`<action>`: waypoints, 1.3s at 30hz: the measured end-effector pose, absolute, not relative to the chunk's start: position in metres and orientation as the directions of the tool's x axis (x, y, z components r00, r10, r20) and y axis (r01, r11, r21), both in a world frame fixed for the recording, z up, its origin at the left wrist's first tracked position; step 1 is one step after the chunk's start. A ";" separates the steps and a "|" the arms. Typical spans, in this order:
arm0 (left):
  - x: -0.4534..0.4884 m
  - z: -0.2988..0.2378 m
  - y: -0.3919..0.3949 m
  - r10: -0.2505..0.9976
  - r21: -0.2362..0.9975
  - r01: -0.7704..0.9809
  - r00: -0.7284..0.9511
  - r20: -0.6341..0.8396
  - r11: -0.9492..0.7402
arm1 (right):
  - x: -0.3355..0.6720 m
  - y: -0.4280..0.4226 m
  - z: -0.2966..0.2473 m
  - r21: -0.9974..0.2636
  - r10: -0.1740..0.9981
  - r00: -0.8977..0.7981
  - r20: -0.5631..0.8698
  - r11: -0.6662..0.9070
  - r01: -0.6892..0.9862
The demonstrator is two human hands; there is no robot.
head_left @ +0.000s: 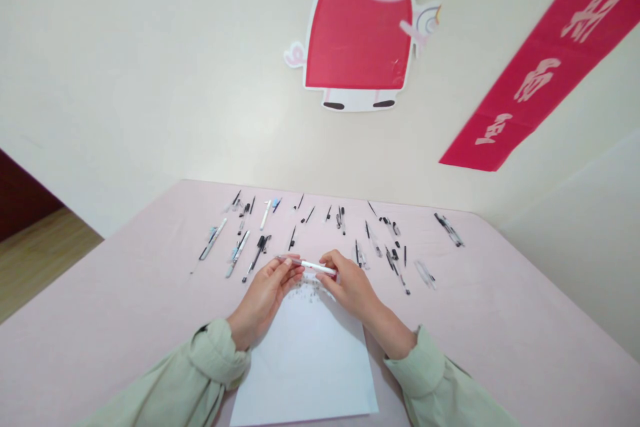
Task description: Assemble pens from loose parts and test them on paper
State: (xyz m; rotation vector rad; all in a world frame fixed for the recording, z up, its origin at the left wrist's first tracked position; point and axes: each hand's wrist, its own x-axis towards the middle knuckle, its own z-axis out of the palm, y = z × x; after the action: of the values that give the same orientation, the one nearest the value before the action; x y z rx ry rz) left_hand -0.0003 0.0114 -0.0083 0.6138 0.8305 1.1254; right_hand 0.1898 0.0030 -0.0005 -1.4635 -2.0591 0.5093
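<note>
A white pen (316, 267) with a darker, pinkish-grey left part is held level above the top of a white sheet of paper (305, 360). My left hand (270, 290) is closed around its left part, thumb on top. At the other end, the fingers of my right hand (350, 283) pinch the pen near its reddish tip. Small dark marks or bits (311, 290) show on the paper just below the pen; I cannot tell which. Both hands hover over the sheet's upper end.
Pen parts lie spread across the pink table (500, 320): a black pen (259, 257) left of my hands, a white pen (238, 253), clear barrels (425, 275) and a black-capped group (449, 229) at right. Behind stands a wall with a pig cutout (360, 40) and red banner (530, 80).
</note>
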 end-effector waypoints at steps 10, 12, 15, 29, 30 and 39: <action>-0.001 -0.009 0.010 0.947 0.786 -0.530 0.206 -0.247 0.320 | 0.191 0.003 0.002 -0.596 0.938 -0.243 0.247 0.345 0.725; -0.001 -0.009 0.010 0.948 0.784 -0.533 0.206 -0.243 0.317 | 0.190 0.003 0.002 -0.650 0.946 -0.231 0.227 0.324 0.688; 0.000 -0.009 0.010 0.948 0.783 -0.537 0.221 -0.228 0.313 | 0.189 0.003 0.001 -0.776 0.959 -0.246 0.138 0.259 0.575; -0.001 -0.007 0.011 0.944 0.794 -0.514 0.229 -0.237 0.324 | 0.191 0.004 -0.001 -0.393 0.880 -0.407 0.245 0.474 0.788; -0.001 -0.007 0.010 0.945 0.793 -0.517 0.229 -0.235 0.322 | 0.190 0.004 -0.001 -0.412 0.890 -0.400 0.219 0.456 0.789; -0.002 -0.013 0.011 0.950 0.773 -0.553 0.213 -0.229 0.311 | 0.189 0.003 -0.001 -0.520 0.891 -0.384 0.240 0.452 0.725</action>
State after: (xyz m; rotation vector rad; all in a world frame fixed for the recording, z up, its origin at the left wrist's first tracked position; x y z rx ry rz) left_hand -0.0019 0.0113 -0.0128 0.6148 0.7842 1.1385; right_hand 0.1888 0.0025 -0.0007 -1.3503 -2.2194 0.4558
